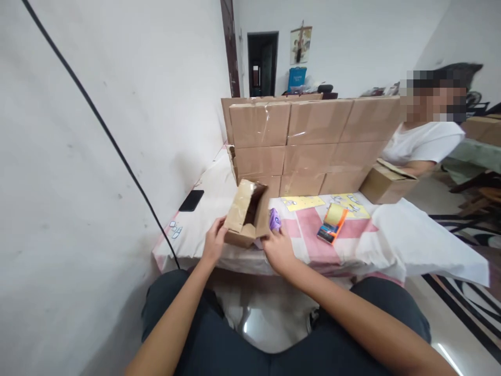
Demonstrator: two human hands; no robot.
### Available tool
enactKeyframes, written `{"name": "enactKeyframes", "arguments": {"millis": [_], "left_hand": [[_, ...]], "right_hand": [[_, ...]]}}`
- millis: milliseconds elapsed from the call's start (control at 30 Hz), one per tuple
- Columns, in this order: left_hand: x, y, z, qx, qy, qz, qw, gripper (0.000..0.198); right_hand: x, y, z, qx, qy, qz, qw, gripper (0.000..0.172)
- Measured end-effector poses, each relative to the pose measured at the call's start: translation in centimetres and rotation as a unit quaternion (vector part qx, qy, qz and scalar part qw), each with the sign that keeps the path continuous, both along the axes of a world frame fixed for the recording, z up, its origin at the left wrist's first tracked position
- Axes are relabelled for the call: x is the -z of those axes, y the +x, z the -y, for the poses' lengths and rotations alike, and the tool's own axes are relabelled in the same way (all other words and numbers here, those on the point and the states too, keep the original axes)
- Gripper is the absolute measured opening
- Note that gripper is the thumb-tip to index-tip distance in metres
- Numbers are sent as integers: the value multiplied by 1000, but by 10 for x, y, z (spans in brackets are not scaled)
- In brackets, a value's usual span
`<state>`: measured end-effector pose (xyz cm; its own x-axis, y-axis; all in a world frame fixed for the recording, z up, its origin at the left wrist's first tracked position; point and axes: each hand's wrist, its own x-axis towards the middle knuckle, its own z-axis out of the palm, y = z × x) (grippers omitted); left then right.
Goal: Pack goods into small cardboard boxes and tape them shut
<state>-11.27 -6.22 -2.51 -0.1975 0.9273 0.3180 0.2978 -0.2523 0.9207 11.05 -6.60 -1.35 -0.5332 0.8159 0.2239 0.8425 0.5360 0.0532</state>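
A small open cardboard box (pixel 246 215) stands tilted at the near edge of the cloth-covered table (pixel 391 235), its flaps up. My left hand (pixel 214 241) grips its left side. My right hand (pixel 278 249) is at the box's right lower corner, its fingers closed on a small purple packet (pixel 274 220) that sits just beside the box.
A wall of taped cardboard boxes (pixel 309 141) is stacked at the back of the table. An orange tape dispenser (pixel 332 223), yellow sticker sheets (pixel 302 202) and a black phone (pixel 191 200) lie on the cloth. Another person in a white shirt (pixel 422 143) sits at right behind a loose box (pixel 387 181).
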Motion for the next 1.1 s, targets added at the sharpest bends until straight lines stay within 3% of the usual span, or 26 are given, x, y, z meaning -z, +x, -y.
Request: {"name": "enactKeyframes", "arguments": {"millis": [100, 200, 267, 367, 433, 500, 600, 700, 933, 1100], "left_hand": [[-19, 25, -15, 30, -3, -49, 998, 31], [-29, 30, -44, 60, -15, -72, 995, 23], [-25, 25, -68, 68, -26, -70, 995, 22], [-8, 18, -100, 60, -33, -40, 997, 27], [5, 17, -116, 58, -37, -10, 998, 30], [13, 17, -127, 63, -46, 21, 997, 32], [18, 20, -139, 77, -69, 66, 992, 33], [18, 26, -146, 95, -89, 102, 986, 34], [16, 43, -150, 101, -100, 155, 978, 43], [10, 53, -153, 103, -88, 151, 979, 60]], "right_hand": [[3, 14, 15, -1, -63, -11, 998, 26], [-1, 26, 13, 8, -93, -15, 995, 30], [-5, 33, 7, -19, -103, -10, 994, 30], [-10, 46, -4, -70, -105, -30, 992, 29], [-13, 56, -11, -55, -84, -66, 993, 35], [-13, 65, -17, -5, -73, -87, 994, 56], [-9, 76, -20, 48, -148, -59, 986, 108], [-2, 84, -15, 33, -208, -26, 977, 129], [1, 97, -5, -40, -214, -38, 975, 106], [4, 96, -14, -45, -124, -62, 989, 105]]}}
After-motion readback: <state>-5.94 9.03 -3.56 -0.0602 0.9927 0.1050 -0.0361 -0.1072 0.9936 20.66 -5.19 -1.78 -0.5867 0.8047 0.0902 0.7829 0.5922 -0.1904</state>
